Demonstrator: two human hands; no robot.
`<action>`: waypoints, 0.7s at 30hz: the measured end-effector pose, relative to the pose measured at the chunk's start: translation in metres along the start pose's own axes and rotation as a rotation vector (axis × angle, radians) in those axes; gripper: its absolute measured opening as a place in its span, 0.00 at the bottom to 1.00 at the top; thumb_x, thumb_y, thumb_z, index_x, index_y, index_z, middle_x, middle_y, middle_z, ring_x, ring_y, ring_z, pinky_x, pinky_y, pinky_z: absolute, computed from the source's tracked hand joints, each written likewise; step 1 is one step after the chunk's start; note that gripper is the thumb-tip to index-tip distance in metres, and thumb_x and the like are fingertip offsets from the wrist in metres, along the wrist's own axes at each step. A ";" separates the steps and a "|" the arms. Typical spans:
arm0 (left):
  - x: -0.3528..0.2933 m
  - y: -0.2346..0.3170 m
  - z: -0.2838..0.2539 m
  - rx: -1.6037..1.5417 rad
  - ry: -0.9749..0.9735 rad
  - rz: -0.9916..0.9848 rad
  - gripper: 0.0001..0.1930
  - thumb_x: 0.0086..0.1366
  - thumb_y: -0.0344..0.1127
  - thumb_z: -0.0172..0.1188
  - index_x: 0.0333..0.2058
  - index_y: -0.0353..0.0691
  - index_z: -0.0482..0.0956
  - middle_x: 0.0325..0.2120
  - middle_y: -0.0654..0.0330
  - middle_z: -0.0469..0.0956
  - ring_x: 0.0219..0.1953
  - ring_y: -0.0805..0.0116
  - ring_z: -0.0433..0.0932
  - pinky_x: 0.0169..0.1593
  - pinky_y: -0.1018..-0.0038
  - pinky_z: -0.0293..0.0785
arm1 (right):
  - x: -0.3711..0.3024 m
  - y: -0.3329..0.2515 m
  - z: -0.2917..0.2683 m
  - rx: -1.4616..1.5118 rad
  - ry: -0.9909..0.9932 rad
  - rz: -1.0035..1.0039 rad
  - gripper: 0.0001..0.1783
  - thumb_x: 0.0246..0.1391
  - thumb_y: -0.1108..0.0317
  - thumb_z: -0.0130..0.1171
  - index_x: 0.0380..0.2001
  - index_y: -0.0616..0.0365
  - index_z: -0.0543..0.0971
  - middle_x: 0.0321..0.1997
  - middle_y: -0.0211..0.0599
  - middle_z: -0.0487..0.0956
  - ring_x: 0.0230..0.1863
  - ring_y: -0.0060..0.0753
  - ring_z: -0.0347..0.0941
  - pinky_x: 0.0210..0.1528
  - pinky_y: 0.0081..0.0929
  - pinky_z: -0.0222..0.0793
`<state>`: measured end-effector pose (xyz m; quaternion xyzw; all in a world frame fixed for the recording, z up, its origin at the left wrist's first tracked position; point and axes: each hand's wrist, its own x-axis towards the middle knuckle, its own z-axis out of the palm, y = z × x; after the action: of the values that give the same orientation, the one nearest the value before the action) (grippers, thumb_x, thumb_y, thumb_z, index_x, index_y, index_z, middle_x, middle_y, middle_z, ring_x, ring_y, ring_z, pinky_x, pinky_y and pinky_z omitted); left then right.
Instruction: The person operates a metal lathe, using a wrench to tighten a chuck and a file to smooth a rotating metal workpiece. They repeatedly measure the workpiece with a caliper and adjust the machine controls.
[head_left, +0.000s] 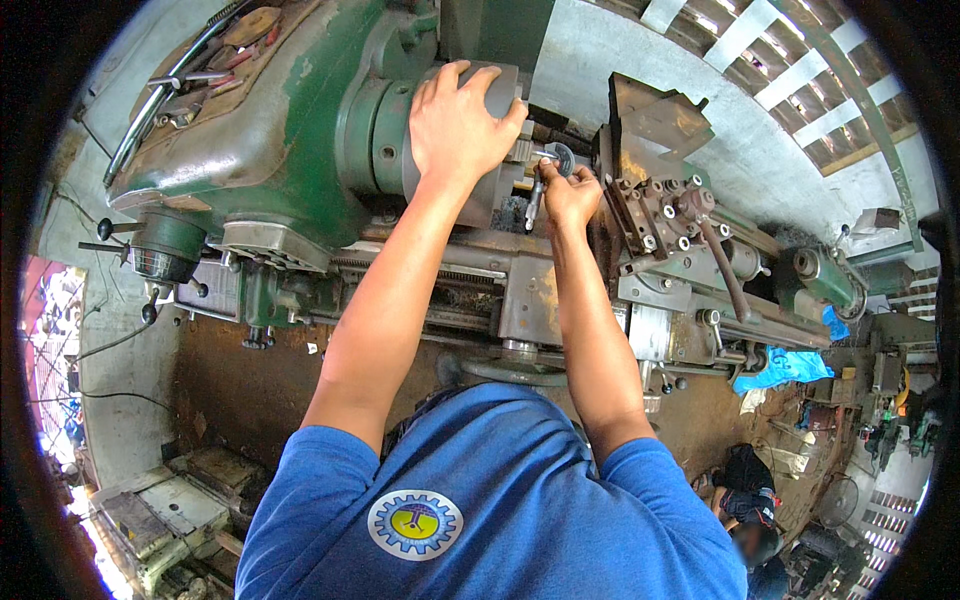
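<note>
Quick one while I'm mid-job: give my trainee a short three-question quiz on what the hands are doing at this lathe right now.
1. True or false: the left hand lies flat on top of the lathe chuck.
2. What does the right hand pinch? A) a small round metal disc B) a blue rag C) a hammer
3. Fill in: the tool post stands to the ____ of the right hand.

Key: 1 true. 2 A, the small round metal disc at the chuck face. 3 right.
</note>
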<state>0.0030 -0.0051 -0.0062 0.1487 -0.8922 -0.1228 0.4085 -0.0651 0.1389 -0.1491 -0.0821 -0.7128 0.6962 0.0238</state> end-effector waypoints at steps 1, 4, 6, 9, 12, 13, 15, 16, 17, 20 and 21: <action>0.000 0.000 0.000 -0.003 -0.006 -0.002 0.23 0.57 0.53 0.67 0.51 0.55 0.86 0.57 0.57 0.78 0.58 0.50 0.78 0.63 0.57 0.73 | 0.001 -0.001 0.000 0.023 -0.016 0.017 0.14 0.48 0.68 0.77 0.33 0.63 0.83 0.31 0.40 0.88 0.31 0.23 0.81 0.39 0.27 0.74; 0.000 0.000 0.000 -0.006 -0.017 -0.007 0.23 0.57 0.53 0.67 0.51 0.55 0.86 0.57 0.57 0.78 0.58 0.51 0.78 0.63 0.57 0.73 | 0.002 -0.005 -0.001 0.013 -0.022 0.002 0.13 0.48 0.69 0.77 0.33 0.64 0.83 0.31 0.40 0.88 0.31 0.22 0.80 0.39 0.27 0.74; -0.001 0.000 0.000 -0.003 -0.016 -0.010 0.23 0.57 0.53 0.67 0.51 0.55 0.86 0.57 0.57 0.78 0.58 0.51 0.78 0.63 0.58 0.73 | 0.002 -0.008 -0.002 0.078 -0.033 0.047 0.12 0.48 0.71 0.77 0.33 0.64 0.83 0.31 0.39 0.88 0.31 0.22 0.80 0.38 0.26 0.73; -0.001 0.001 0.001 -0.008 0.000 -0.021 0.23 0.57 0.54 0.66 0.51 0.55 0.86 0.57 0.58 0.78 0.58 0.52 0.78 0.62 0.58 0.73 | 0.000 -0.011 -0.004 0.264 -0.074 0.153 0.11 0.49 0.73 0.76 0.32 0.64 0.82 0.30 0.38 0.87 0.30 0.22 0.79 0.35 0.25 0.72; -0.002 0.001 0.001 0.010 -0.002 -0.011 0.23 0.57 0.54 0.67 0.51 0.56 0.85 0.57 0.58 0.78 0.57 0.52 0.78 0.62 0.58 0.73 | -0.004 -0.010 -0.001 0.163 -0.047 0.043 0.11 0.50 0.73 0.76 0.32 0.64 0.81 0.29 0.38 0.86 0.29 0.22 0.78 0.34 0.25 0.72; -0.002 0.001 0.001 0.002 -0.002 -0.009 0.23 0.57 0.54 0.67 0.51 0.56 0.85 0.57 0.58 0.78 0.58 0.52 0.78 0.62 0.58 0.74 | -0.005 -0.009 0.000 0.107 -0.023 0.030 0.11 0.50 0.73 0.76 0.32 0.64 0.81 0.29 0.38 0.86 0.29 0.22 0.78 0.34 0.25 0.72; -0.002 0.000 0.001 -0.002 0.007 -0.013 0.24 0.57 0.54 0.67 0.51 0.56 0.85 0.56 0.58 0.78 0.58 0.52 0.78 0.62 0.58 0.74 | -0.009 -0.009 0.003 -0.003 0.021 0.004 0.12 0.50 0.72 0.76 0.31 0.64 0.81 0.29 0.39 0.87 0.29 0.21 0.79 0.34 0.25 0.72; -0.002 0.000 0.001 0.001 0.003 -0.013 0.24 0.57 0.54 0.67 0.52 0.56 0.85 0.57 0.58 0.78 0.58 0.52 0.78 0.62 0.58 0.74 | -0.010 -0.009 0.004 -0.044 0.054 -0.083 0.12 0.49 0.72 0.76 0.32 0.65 0.81 0.29 0.41 0.87 0.30 0.21 0.79 0.35 0.25 0.73; -0.002 0.000 0.001 0.001 -0.001 -0.012 0.24 0.57 0.54 0.67 0.52 0.56 0.85 0.57 0.58 0.78 0.58 0.52 0.77 0.62 0.58 0.74 | -0.010 -0.010 0.004 -0.029 0.055 -0.073 0.13 0.49 0.72 0.76 0.32 0.65 0.81 0.30 0.42 0.87 0.30 0.22 0.80 0.35 0.25 0.73; -0.002 0.000 0.002 0.003 -0.003 -0.012 0.24 0.57 0.54 0.67 0.52 0.56 0.85 0.57 0.59 0.78 0.58 0.53 0.77 0.62 0.58 0.74 | -0.006 -0.015 0.001 0.217 -0.016 0.095 0.14 0.49 0.74 0.75 0.35 0.67 0.81 0.32 0.43 0.87 0.30 0.26 0.80 0.32 0.26 0.73; -0.001 0.000 0.002 0.007 0.003 -0.013 0.24 0.57 0.54 0.67 0.52 0.56 0.85 0.57 0.59 0.78 0.58 0.53 0.77 0.62 0.58 0.74 | -0.004 -0.017 0.000 0.224 -0.026 0.127 0.12 0.50 0.74 0.75 0.34 0.65 0.81 0.31 0.40 0.86 0.28 0.24 0.78 0.29 0.25 0.71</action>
<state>0.0026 -0.0041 -0.0082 0.1563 -0.8910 -0.1221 0.4083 -0.0628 0.1381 -0.1317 -0.1149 -0.6241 0.7726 -0.0206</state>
